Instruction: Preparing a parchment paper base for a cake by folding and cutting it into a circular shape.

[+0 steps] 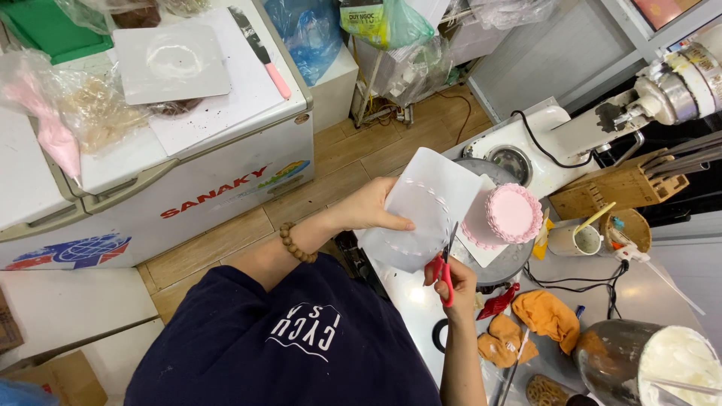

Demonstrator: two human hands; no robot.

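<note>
Dark sleeve: a navy shirt (286, 346) fills the near bottom edge of the view, the person's own arms reaching out from it.
Right hand: the right hand (455, 282) is closed through the red handles of a pair of scissors (446, 267), blades pointing up into the lower edge of the sheet.
Left hand: the left hand (374, 210), a beaded bracelet (296, 244) on its wrist, pinches the left side of the white sheet, thumb on top and fingers curled under.
White sheet: a translucent white plastic sheet (425, 210) with a faint ring marked on it is held in the air above the near left edge of the steel counter (662, 286), between the two hands.
Pink cake: a small pink cake (510, 216) with a piped rim sits on a turntable just beyond the sheet, partly hidden by it.
Counter things: orange cloths (545, 316) and a steel bowl of white cream (650, 361) lie towards the right near corner.
Mixer: a white stand mixer (602, 124) stands at the far edge of the counter.
Freezer: a white chest freezer (195, 150) stands far left across the wooden floor, a square white board (171, 64) and a pink-handled knife (262, 53) on its lid.
</note>
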